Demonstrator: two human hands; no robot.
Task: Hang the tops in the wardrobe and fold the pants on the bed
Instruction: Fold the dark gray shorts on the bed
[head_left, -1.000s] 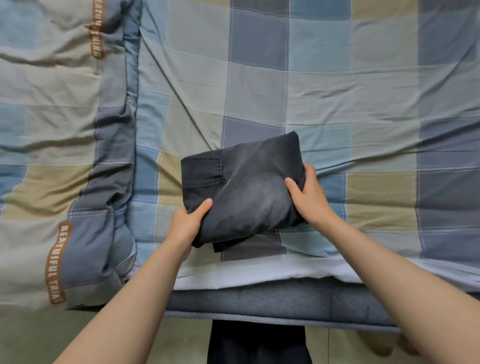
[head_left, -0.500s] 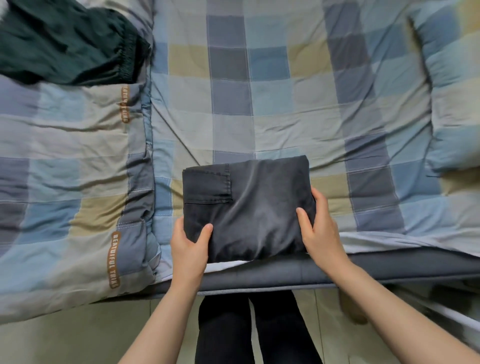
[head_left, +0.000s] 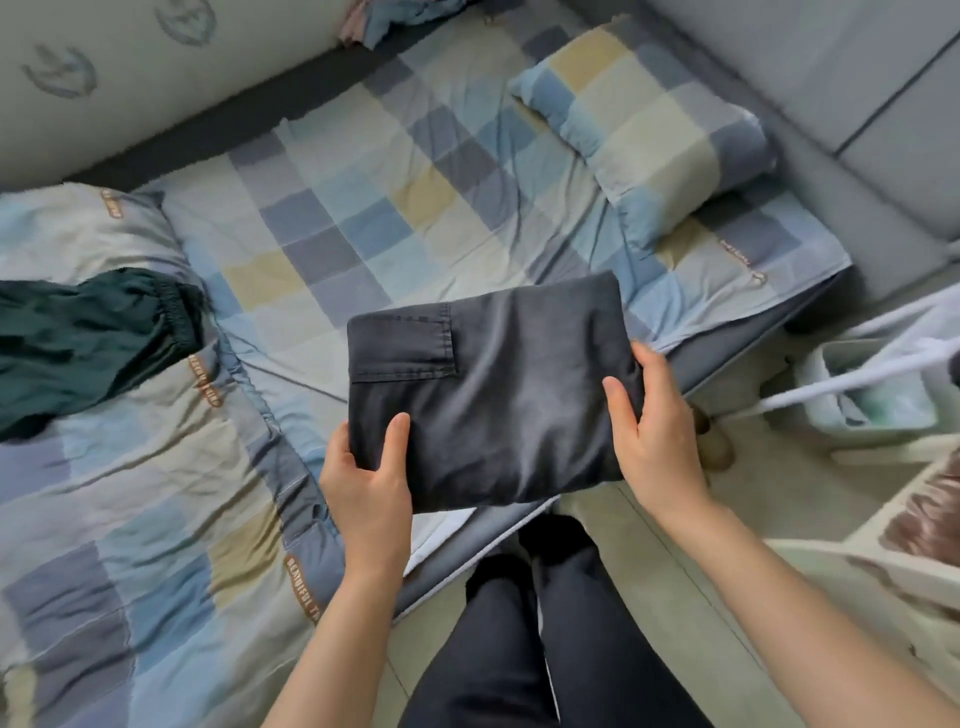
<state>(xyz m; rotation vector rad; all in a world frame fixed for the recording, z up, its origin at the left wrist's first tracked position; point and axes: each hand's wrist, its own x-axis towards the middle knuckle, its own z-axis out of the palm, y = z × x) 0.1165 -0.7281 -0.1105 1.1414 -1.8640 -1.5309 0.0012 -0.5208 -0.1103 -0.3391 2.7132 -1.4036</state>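
A folded pair of dark grey jeans (head_left: 498, 389), back pocket facing up, is held in the air above the near edge of the bed (head_left: 363, 218). My left hand (head_left: 369, 467) grips its lower left corner, thumb on top. My right hand (head_left: 654, 431) grips its right edge, thumb on top and fingers underneath. A dark green garment (head_left: 88, 343) with an elastic waistband lies crumpled on the quilt at the left.
A checked quilt (head_left: 130, 519) is bunched on the left of the bed and a matching pillow (head_left: 649, 124) lies at the far right. A grey padded headboard (head_left: 831, 78) stands behind it. White furniture (head_left: 883, 519) and a basket (head_left: 857, 395) stand on the floor at the right.
Both hands have lifted the folded jeans off the bed. The view has pulled back and swung right, bringing the pillow, headboard and furniture into sight.
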